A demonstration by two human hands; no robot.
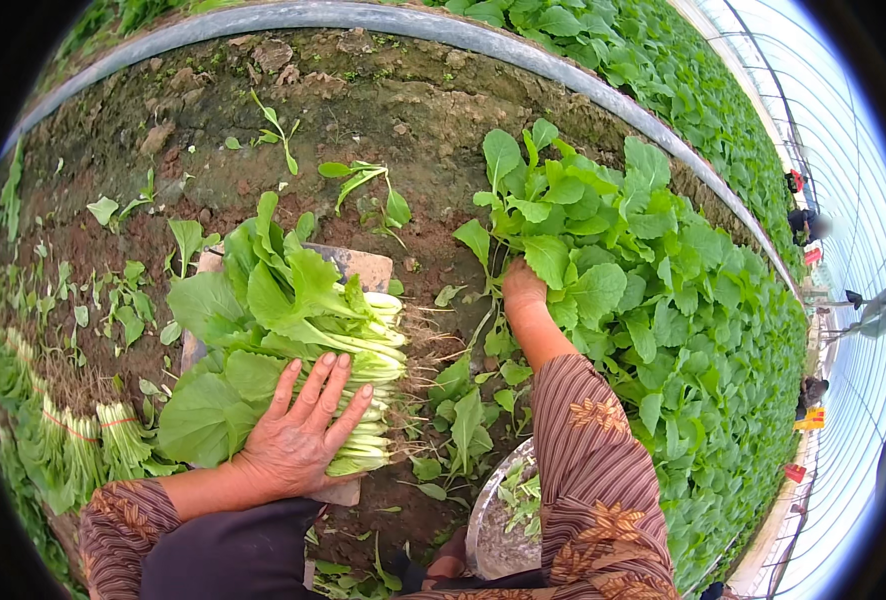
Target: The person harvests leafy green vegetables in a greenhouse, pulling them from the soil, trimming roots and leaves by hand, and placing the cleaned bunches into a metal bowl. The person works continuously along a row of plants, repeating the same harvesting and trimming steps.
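Note:
My left hand [304, 427] lies flat with its fingers spread on a pile of pulled leafy greens [293, 300]. The pale stems sit side by side, with thin roots [420, 341] pointing right and broad leaves to the left. A flat board [364, 268] shows beneath the pile. To the right, my right hand [525, 289] reaches low into the standing greens [600, 255], near the base of their stems. Leaves hide its fingers, so I cannot see what they grip.
Bundles of greens tied with red bands [82, 442] lie at the left. A round metal basin [484, 517] with leaf scraps sits below my right sleeve. Loose plants [368, 180] litter the soil. A grey pipe [413, 21] curves behind. Another person [803, 223] is far right.

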